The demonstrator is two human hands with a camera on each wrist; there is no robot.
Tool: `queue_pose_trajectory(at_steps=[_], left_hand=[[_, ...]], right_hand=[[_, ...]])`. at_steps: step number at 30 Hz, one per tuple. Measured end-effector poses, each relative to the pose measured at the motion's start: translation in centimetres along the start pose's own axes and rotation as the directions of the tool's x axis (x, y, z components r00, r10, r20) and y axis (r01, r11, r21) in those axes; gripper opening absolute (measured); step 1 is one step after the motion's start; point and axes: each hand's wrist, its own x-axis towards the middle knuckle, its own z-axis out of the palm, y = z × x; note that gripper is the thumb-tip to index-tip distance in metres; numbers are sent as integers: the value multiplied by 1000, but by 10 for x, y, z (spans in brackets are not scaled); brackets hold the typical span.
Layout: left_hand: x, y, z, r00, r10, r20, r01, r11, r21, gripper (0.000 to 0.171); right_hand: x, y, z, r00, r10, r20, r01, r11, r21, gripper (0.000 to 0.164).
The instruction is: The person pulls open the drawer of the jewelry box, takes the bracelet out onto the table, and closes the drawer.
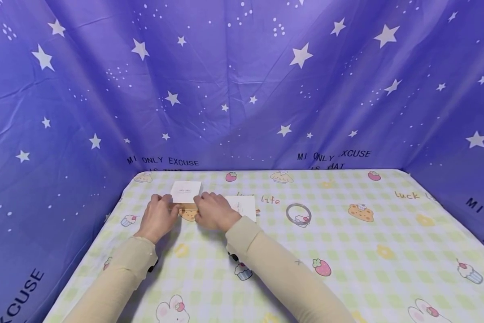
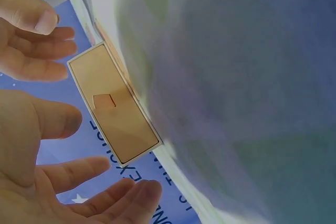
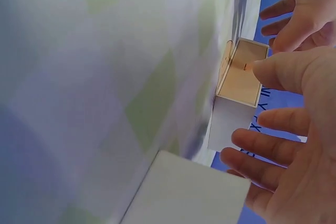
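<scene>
A small white box with printed lettering on top lies toward the back left of the table. Its near side is a tan panel with a small tab at the middle, framed by a white edge. My left hand is at the box's left side, fingers loosely bent. On the other side is my right hand, its fingers spread beside the box in the right wrist view, where its thumb overlaps the tan panel near the tab. Neither hand is curled round the box.
Just right of my right hand, partly hidden by it, lies a second white box with a tan tab at its right side. Farther right a grey ring lies on the checked tablecloth. A purple star-printed curtain surrounds the table.
</scene>
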Motion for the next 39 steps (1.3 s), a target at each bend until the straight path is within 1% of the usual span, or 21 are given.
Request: queue_pose_trajectory(at_steps=[5,10,14,19,24,26,33,39], left_hand=[[2,-2,0,1000,-3,9,3,1000,2,39],[5,-1,-1,999,-1,35,1,1000,-2,40],[7,0,-2,998,21,52,-21,1000,8,40],[9,1,-2,997,24,70,-25,1000,13,36],[11,3,-1,997,23,70,-25,999,27,21],[11,4,-1,997,24,76,-27,999,35,18],[9,6,0,996,15,90,-19,999,44,18],[9,8,1,994,13,111,-19,999,49,20]], right_hand=[[3,-3,2,1000,8,9,-8,1000,-5,40],[6,-5,4,1000,13,26,-13,1000,1,44],[7,-7,5,1000,8,26,-9,1000,12,43],[7,-9,6,1000,17,25,-17,1000,12,40],[6,-11,6,999,25,43,-26,999,21,40],[6,-12,5,998,30,50,-31,999,22,40],[5,-14,7,998,24,59,-25,1000,5,39],[5,-12,10,999,24,48,-23,1000,-8,34]])
